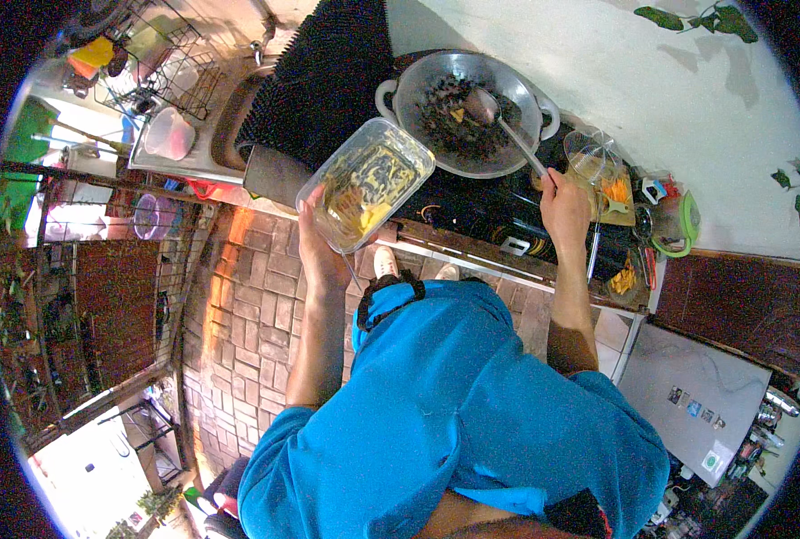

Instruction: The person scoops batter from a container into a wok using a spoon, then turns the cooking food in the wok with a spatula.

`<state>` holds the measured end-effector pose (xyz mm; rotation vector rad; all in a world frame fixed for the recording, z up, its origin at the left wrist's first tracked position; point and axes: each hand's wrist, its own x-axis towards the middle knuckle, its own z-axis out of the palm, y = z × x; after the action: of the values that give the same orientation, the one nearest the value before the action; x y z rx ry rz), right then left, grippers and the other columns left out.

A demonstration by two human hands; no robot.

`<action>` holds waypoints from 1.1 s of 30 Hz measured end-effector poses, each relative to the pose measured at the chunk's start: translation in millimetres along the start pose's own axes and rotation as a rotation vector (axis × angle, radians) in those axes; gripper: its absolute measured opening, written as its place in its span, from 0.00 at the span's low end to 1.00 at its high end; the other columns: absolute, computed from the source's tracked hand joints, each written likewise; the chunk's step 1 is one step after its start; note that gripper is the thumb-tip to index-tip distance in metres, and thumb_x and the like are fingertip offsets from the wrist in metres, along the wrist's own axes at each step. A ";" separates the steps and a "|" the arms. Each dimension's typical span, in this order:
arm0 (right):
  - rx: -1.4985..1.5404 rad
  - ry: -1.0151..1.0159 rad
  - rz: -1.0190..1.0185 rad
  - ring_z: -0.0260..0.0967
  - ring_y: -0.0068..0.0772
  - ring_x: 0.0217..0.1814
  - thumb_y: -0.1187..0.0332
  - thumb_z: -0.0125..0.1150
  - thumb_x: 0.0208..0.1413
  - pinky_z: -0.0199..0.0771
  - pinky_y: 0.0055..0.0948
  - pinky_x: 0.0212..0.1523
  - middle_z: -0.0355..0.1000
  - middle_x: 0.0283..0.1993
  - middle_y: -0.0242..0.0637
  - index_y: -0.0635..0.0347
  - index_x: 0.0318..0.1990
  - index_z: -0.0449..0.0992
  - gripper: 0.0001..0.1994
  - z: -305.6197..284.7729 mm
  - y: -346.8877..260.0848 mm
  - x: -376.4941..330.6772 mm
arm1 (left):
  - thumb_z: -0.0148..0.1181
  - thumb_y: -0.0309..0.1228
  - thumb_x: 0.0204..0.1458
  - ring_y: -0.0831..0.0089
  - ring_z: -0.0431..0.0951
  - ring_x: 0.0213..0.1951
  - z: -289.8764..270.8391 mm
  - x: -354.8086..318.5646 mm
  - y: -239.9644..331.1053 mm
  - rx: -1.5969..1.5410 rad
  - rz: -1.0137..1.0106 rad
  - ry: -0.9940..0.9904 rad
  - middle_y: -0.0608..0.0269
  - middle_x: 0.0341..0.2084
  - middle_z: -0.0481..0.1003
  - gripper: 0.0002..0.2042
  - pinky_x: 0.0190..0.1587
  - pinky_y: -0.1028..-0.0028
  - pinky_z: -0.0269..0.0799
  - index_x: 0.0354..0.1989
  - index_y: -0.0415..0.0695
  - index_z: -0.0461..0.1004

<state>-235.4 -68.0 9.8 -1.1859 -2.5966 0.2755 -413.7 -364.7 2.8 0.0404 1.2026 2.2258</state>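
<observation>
My left hand (317, 235) grips a clear plastic container (384, 166) by its near left side, tilted toward me. Yellow smears, like margarine, coat its inside, and a thicker lump lies in one corner. My right hand (563, 205) is wrapped round the handle of a metal spatula (518, 142). Its rounded head rests inside a wide metal wok (527, 99) with two light handles. Dark brown chopped food (458, 121) covers the wok's bottom, with a small yellow piece near the spatula's head. The wok stands on a black stove (454, 199).
Left of the wok lies a black ribbed mat (315, 81) beside a metal sink (229, 112) and a wire dish rack (180, 76). To the right are a wire strainer (590, 153), a board with orange pieces (617, 202) and a green-rimmed item (685, 229). A white wall rises behind.
</observation>
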 end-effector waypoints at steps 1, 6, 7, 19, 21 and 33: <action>-0.009 0.045 -0.031 0.73 0.56 0.34 0.60 0.51 0.59 0.72 0.49 0.36 0.75 0.32 0.50 0.59 0.41 0.77 0.13 1.9 1.9 -0.2 | 0.40 0.60 0.57 0.56 0.71 0.54 -0.1 0.1 0.1 0.003 0.003 -0.006 0.51 0.57 0.65 0.34 0.40 0.60 0.80 0.64 0.48 0.55; -0.007 0.034 -0.002 0.72 0.53 0.31 0.59 0.52 0.59 0.69 0.47 0.34 0.75 0.30 0.51 0.58 0.43 0.79 0.15 0.0 0.3 0.7 | 0.39 0.60 0.57 0.56 0.72 0.53 2.2 -0.5 2.3 0.009 0.001 -0.013 0.51 0.56 0.65 0.34 0.39 0.61 0.80 0.63 0.47 0.55; -0.008 0.032 0.012 0.73 0.53 0.32 0.59 0.52 0.59 0.70 0.47 0.34 0.75 0.30 0.51 0.58 0.43 0.79 0.15 -0.5 0.0 0.9 | 0.39 0.60 0.57 0.56 0.72 0.53 2.9 -0.4 2.5 0.009 0.003 -0.014 0.50 0.56 0.65 0.34 0.39 0.61 0.81 0.63 0.47 0.55; 0.009 -0.204 0.029 0.73 0.55 0.40 0.58 0.50 0.58 0.71 0.49 0.43 0.76 0.36 0.50 0.58 0.36 0.81 0.15 -6.0 33.2 22.4 | 0.39 0.59 0.57 0.56 0.73 0.52 9.7 1.8 -0.4 -0.041 -0.005 0.025 0.50 0.56 0.66 0.33 0.38 0.62 0.81 0.63 0.48 0.56; -0.018 -0.248 0.016 0.73 0.55 0.40 0.58 0.49 0.58 0.71 0.50 0.43 0.76 0.36 0.50 0.58 0.36 0.80 0.16 -5.9 34.6 29.1 | 0.39 0.59 0.57 0.56 0.73 0.52 8.7 2.4 0.7 -0.026 -0.009 0.006 0.50 0.56 0.66 0.33 0.38 0.62 0.81 0.63 0.48 0.55; 0.002 -0.283 -0.007 0.72 0.57 0.40 0.60 0.47 0.59 0.70 0.51 0.43 0.75 0.35 0.52 0.61 0.34 0.79 0.16 -2.5 23.8 37.5 | 0.39 0.60 0.57 0.57 0.74 0.49 5.3 4.5 2.4 -0.002 0.010 -0.004 0.50 0.55 0.66 0.33 0.35 0.64 0.81 0.63 0.48 0.54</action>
<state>-241.2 -24.0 11.7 -1.2143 -2.8374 0.4765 -417.1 -359.4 6.7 0.0501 1.2003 2.2347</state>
